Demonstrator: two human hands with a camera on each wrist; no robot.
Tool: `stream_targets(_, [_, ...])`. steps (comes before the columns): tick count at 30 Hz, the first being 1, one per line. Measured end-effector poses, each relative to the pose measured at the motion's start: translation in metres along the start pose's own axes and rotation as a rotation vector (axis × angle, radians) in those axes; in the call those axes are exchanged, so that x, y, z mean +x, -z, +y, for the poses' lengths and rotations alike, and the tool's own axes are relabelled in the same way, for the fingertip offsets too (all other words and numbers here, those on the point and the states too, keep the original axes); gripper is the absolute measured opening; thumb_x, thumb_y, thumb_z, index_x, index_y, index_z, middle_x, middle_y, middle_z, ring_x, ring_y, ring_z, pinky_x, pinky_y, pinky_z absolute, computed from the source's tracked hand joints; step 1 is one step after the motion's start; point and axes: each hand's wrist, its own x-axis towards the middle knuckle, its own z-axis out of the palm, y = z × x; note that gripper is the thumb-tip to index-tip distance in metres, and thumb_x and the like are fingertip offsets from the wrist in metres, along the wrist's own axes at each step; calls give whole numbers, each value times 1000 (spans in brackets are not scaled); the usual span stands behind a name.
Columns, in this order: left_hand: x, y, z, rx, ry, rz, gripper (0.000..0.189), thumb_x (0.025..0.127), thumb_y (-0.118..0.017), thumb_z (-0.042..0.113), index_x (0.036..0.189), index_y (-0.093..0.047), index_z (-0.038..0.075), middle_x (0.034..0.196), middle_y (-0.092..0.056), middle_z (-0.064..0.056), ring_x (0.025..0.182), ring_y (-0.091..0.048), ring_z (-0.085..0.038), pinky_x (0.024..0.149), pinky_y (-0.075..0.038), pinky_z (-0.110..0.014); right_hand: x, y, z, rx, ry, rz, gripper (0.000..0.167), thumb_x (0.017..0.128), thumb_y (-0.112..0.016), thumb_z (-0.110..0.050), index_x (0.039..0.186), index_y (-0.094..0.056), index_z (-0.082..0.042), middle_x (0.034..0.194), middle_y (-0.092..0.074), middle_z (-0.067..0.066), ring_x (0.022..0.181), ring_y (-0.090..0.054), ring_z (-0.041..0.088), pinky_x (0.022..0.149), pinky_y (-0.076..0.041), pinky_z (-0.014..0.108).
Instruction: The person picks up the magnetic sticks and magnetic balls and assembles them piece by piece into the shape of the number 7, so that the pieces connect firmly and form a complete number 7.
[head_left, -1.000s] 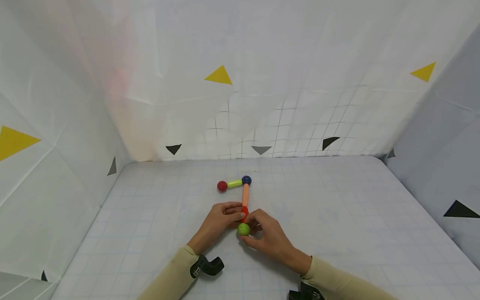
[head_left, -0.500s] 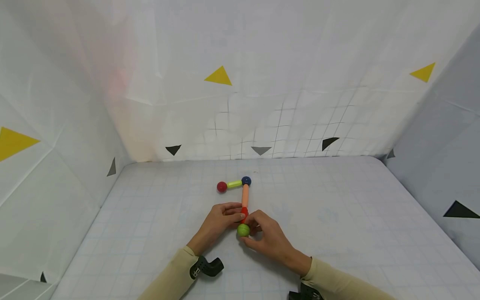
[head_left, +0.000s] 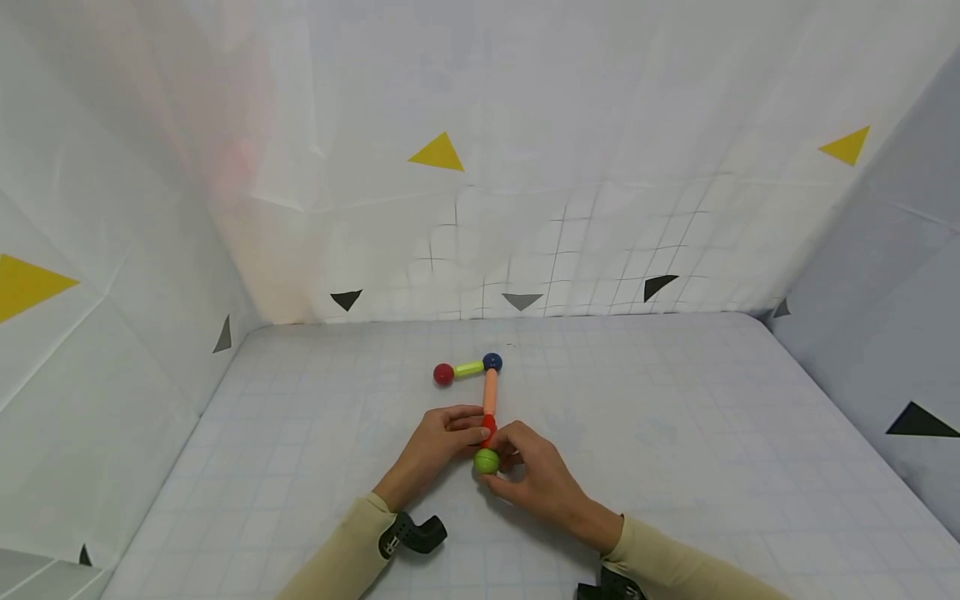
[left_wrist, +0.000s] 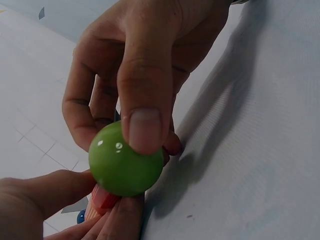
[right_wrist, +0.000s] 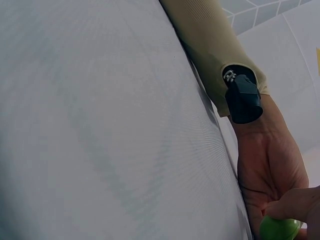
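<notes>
A chain of coloured sticks and balls lies on the table. Its near end is a green ball [head_left: 487, 461], pinched by my right hand [head_left: 542, 477], with the thumb across it in the left wrist view. Joined to this ball is a red stick [head_left: 488, 427], which my left hand [head_left: 441, 440] pinches between thumb and fingers. Beyond it runs an orange stick [head_left: 491, 392] up to a dark blue ball [head_left: 492, 362]. From there a yellow-green stick [head_left: 469, 368] leads left to a red ball [head_left: 443, 374]. In the right wrist view, the green ball [right_wrist: 278, 229] is partly hidden.
The white table [head_left: 675, 450] carries a faint grid. White sheets with yellow and black triangles stand round its back and sides, the back sheet [head_left: 570, 167] meeting the far edge. A black wrist camera [head_left: 420, 533] sits on the left sleeve.
</notes>
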Motion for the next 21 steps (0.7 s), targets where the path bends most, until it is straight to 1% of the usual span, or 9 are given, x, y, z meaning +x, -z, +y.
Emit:
stream_targets(9, [0, 1, 0, 2, 1, 4, 49, 98, -74, 18, 141, -61, -1, 122, -72, -10, 111, -69, -20, 91, -56, -31, 0, 0, -1, 7, -13, -9, 42, 81, -89, 0, 113, -61, -7, 105, -61, -1, 90, -66, 15, 75, -61, 35])
stream_targets(16, [2, 1, -1, 2, 4, -7, 49, 98, -74, 18, 141, -60, -1, 122, -72, -10, 112, -68, -21, 92, -56, -31, -1, 0, -1, -4, -10, -1, 44, 80, -89, 0, 113, -61, -6, 105, -61, -1, 89, -66, 14, 75, -61, 34])
stream_targets(21, [1, 1, -1, 17, -4, 2, 48, 98, -74, 18, 140, -61, -1, 121, -72, -10, 112, -68, -20, 92, -56, -31, 0, 1, -1, -4, 3, 0, 44, 81, -89, -1, 114, -61, -6, 106, -61, -2, 89, -66, 13, 74, -61, 34])
